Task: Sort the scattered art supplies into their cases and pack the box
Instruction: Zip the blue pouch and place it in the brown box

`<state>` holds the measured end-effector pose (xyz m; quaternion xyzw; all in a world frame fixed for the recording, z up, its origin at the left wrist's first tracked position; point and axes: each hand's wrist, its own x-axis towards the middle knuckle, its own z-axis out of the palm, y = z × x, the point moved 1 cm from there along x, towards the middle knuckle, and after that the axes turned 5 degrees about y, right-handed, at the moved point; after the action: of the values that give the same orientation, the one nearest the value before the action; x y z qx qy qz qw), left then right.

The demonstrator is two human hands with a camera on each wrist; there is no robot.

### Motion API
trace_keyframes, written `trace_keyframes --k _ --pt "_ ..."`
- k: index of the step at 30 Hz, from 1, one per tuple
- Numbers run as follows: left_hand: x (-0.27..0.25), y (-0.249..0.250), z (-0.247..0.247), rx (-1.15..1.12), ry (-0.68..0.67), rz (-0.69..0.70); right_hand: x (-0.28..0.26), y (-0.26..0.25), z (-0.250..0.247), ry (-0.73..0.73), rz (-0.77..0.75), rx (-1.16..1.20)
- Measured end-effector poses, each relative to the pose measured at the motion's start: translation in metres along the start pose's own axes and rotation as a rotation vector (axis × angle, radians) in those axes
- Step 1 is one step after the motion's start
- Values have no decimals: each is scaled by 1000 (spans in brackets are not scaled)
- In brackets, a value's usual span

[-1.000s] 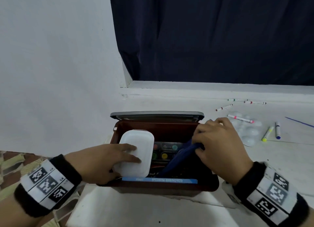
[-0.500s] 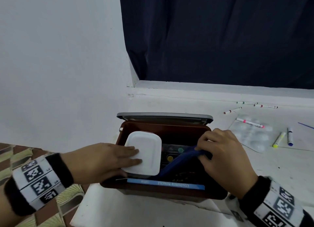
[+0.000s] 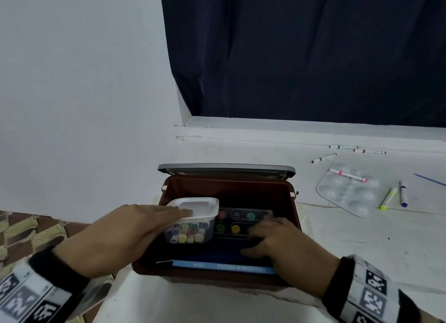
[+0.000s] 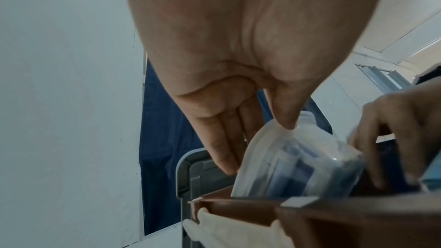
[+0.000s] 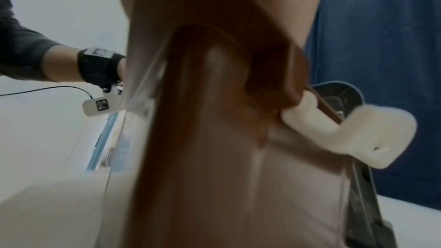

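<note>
A brown box point(image 3: 294, 203) stands with its grey lid point(image 3: 226, 168) swung back. My left hand point(image 3: 178, 214) holds a clear case point(image 3: 193, 231) of coloured markers tilted over the box's left part, fingers flat on its white lid. In the left wrist view my thumb sits on the rim of that case point(image 4: 298, 161). My right hand point(image 3: 255, 238) lies inside the box, fingers pressing on a dark blue pouch point(image 3: 212, 252). A paint set point(image 3: 241, 216) lies at the back of the box and a blue coloured-pencil pack point(image 3: 224, 266) at the front wall.
To the right of the box lie a clear palette tray point(image 3: 347, 194), a pink marker point(image 3: 347, 175), a yellow marker point(image 3: 387, 198), a blue marker point(image 3: 403, 193) and more markers point(image 3: 323, 158) by the ledge. A dark curtain point(image 3: 301, 52) hangs behind. The right wrist view is blurred brown box wall.
My right hand has gone from gripping the raised blue pouch to pressing it flat in the box. My left hand has tipped the case up, so its coloured contents show.
</note>
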<state>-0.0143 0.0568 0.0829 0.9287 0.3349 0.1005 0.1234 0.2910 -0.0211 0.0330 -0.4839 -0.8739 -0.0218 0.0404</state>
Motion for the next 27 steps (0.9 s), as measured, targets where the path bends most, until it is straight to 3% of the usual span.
trace_keyframes --k 2,7,13,17,21,23,27 --pt "-3 4 3 4 -15 -10 0 3 -2 -131 36 7" --pt "-18 8 18 103 -28 -18 8 -7 -14 -97 -22 -63" --pt "-19 14 24 156 -87 -16 21 -9 -13 -229 -48 -126" --pt "-13 21 29 299 -99 -21 20 0 -21 -488 69 247" --pt "1 38 28 325 -6 -16 9 10 -38 -365 190 441" --pt "8 49 32 318 30 -39 0 8 -40 -323 160 365" --pt "12 64 50 296 -47 -128 -14 -13 -21 -234 74 139"
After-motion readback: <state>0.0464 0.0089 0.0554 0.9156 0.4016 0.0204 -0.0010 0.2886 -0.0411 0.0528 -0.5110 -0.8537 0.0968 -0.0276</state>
